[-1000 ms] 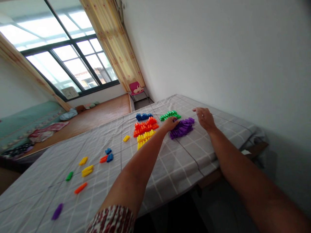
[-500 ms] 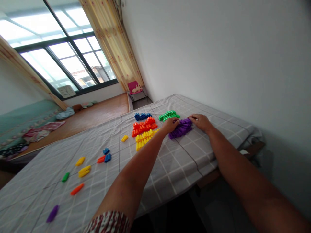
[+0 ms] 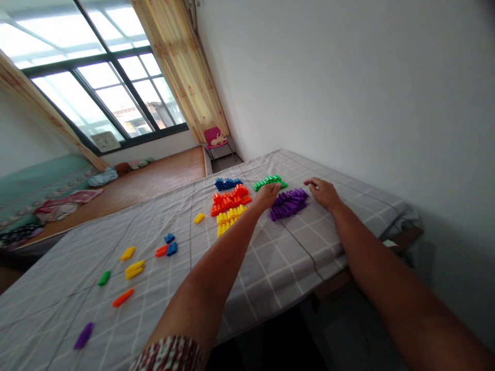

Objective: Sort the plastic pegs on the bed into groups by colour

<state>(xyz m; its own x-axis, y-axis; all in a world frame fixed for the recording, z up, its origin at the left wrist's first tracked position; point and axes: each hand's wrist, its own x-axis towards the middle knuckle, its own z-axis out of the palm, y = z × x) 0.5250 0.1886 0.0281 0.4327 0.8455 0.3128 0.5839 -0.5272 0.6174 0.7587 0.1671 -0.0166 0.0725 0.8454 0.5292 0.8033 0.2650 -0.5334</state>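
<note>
A purple pile of small plastic tube-like pieces (image 3: 289,205) lies in rows on the checked cloth between my hands. My left hand (image 3: 267,195) is at the pile's left side, just in front of the green pieces (image 3: 266,180). Its fingers are loosely bent, partly hidden, with nothing visible in them. To the right of the pile, and apart from it, my right hand (image 3: 324,192) hovers with bent fingers and a gap at the thumb, holding nothing. Orange pieces (image 3: 231,201), yellow pieces (image 3: 228,219) and blue pieces (image 3: 227,184) form further groups; my left forearm partly covers the yellow ones.
Loose pieces are scattered to the left, among them a purple one (image 3: 84,336), an orange one (image 3: 123,297) and a green one (image 3: 104,278). The checked cloth (image 3: 270,278) drapes over the table's edge. A white wall (image 3: 348,77) stands behind on the right.
Both hands have come away from the purple pile. My right hand has moved slightly right and up, my left hand slightly left. More of the pile's ends now show.
</note>
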